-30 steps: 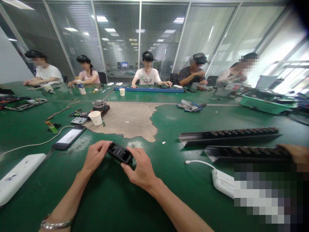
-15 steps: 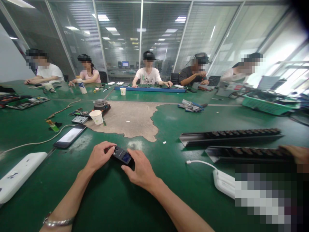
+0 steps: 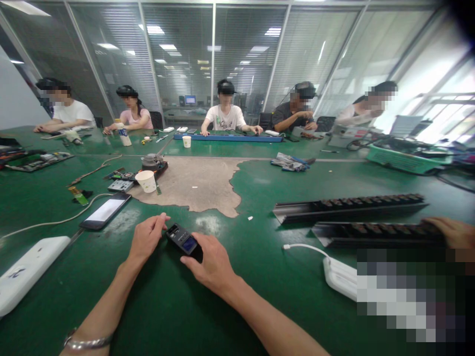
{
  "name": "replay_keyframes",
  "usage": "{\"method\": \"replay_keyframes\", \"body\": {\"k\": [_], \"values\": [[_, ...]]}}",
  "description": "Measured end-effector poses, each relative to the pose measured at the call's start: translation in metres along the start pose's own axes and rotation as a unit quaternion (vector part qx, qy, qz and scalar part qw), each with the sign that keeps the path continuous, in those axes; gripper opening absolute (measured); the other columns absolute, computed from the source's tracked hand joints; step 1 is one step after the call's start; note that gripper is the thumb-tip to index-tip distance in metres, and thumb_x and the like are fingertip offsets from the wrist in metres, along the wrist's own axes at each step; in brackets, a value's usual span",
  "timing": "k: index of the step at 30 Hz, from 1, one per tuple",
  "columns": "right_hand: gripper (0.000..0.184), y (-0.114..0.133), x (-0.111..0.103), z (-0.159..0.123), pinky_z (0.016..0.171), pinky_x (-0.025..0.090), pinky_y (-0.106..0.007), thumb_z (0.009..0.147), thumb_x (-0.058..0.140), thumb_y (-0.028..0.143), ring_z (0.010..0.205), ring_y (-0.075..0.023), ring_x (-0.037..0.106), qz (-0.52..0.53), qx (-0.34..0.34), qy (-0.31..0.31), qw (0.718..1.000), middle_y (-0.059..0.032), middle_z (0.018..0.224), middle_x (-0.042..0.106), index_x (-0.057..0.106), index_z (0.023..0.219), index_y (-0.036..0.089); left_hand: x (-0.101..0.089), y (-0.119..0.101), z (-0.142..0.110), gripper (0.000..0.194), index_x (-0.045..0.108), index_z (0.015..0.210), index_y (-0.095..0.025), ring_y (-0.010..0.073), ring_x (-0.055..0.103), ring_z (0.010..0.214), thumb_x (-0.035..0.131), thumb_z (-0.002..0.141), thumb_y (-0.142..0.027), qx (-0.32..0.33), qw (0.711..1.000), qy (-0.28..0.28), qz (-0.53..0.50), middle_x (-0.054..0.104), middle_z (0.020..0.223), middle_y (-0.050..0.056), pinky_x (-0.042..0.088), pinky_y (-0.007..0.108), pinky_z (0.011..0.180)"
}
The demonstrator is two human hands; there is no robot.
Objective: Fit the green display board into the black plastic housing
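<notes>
Lying aslant over the near part of the green table (image 3: 260, 306), left of the middle of its near edge, the small black device (image 3: 175, 239) has its long axis running from far left to near right, its screen (image 3: 189, 244) at the near-right end and facing up.

With a bracelet (image 3: 89, 342) on its wrist, the left hand (image 3: 145, 242) reaches forward beside the device's far-left end; whether its fingertips are apart or together, I cannot tell. The right hand (image 3: 215, 259) is clamped on the device's near-right end, thumb on the near side, fingers curled over the far side, forearm slanting back to the near edge.

Counted left to right: one white power strip (image 3: 31, 272) towards the left edge, one phone (image 3: 106, 211), two paper cups (image 3: 147, 182), two parallel black channels (image 3: 349, 207) towards the right edge, and one green basket (image 3: 408, 163) by the far-right corner. Five people sit along the far edge.
</notes>
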State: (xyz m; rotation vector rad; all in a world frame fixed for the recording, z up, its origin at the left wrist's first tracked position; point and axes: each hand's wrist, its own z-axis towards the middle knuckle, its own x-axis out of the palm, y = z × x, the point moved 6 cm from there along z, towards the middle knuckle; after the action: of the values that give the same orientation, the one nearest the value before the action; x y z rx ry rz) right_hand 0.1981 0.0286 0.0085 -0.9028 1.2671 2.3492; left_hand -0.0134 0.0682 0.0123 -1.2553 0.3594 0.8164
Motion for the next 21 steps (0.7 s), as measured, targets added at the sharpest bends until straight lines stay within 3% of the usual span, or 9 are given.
{"method": "replay_keyframes", "body": {"k": [4, 8, 12, 19, 21], "values": [[0.053, 0.005, 0.004, -0.006, 0.085, 0.048, -0.040, 0.073, 0.079, 0.044, 0.096, -0.0269, 0.060, -0.012, 0.023, -0.018, 1.000, -0.0068, 0.104, 0.067, 0.057, 0.117, 0.023, 0.003, 0.007, 0.000, 0.056, 0.073, 0.096, -0.017, 0.0166, 0.061, 0.053, 0.037, 0.092, -0.061, -0.028, 0.999, 0.009, -0.040, 0.068, 0.066, 0.002, 0.046, 0.025, 0.051], [0.048, 0.004, 0.004, -0.006, 0.084, 0.048, -0.041, 0.072, 0.080, 0.045, 0.094, -0.0273, 0.061, -0.021, 0.028, -0.041, 0.999, -0.0063, 0.101, 0.067, 0.059, 0.108, 0.022, 0.016, 0.015, 0.000, 0.062, 0.071, 0.100, -0.014, 0.0164, 0.061, 0.049, 0.037, 0.090, -0.065, -0.066, 0.989, 0.074, -0.107, 0.069, 0.069, 0.005, 0.048, 0.026, 0.047], [0.046, -0.004, 0.000, -0.004, 0.082, 0.049, -0.041, 0.071, 0.080, 0.046, 0.092, -0.0276, 0.060, -0.023, 0.059, -0.065, 0.996, -0.0061, 0.097, 0.066, 0.060, 0.103, 0.021, 0.026, 0.008, -0.002, 0.059, 0.070, 0.105, -0.015, 0.0178, 0.064, 0.058, 0.040, 0.090, -0.063, -0.041, 0.980, 0.131, -0.142, 0.069, 0.071, 0.005, 0.052, 0.027, 0.055], [0.040, -0.002, 0.002, -0.004, 0.080, 0.049, -0.038, 0.073, 0.078, 0.042, 0.091, -0.0244, 0.059, 0.015, 0.048, -0.079, 0.996, -0.0046, 0.097, 0.063, 0.059, 0.101, 0.021, 0.025, 0.003, -0.003, 0.058, 0.071, 0.103, -0.016, 0.0181, 0.063, 0.056, 0.039, 0.090, -0.063, -0.026, 0.983, 0.125, -0.129, 0.069, 0.069, 0.004, 0.052, 0.029, 0.057], [0.038, 0.001, 0.000, -0.003, 0.081, 0.049, -0.038, 0.075, 0.076, 0.039, 0.093, -0.0241, 0.059, 0.024, 0.040, -0.089, 0.995, -0.0049, 0.098, 0.062, 0.059, 0.103, 0.021, 0.025, 0.003, -0.003, 0.059, 0.071, 0.095, -0.016, 0.0187, 0.064, 0.057, 0.038, 0.091, -0.064, -0.026, 0.983, 0.128, -0.133, 0.069, 0.069, 0.004, 0.052, 0.029, 0.058]]}}
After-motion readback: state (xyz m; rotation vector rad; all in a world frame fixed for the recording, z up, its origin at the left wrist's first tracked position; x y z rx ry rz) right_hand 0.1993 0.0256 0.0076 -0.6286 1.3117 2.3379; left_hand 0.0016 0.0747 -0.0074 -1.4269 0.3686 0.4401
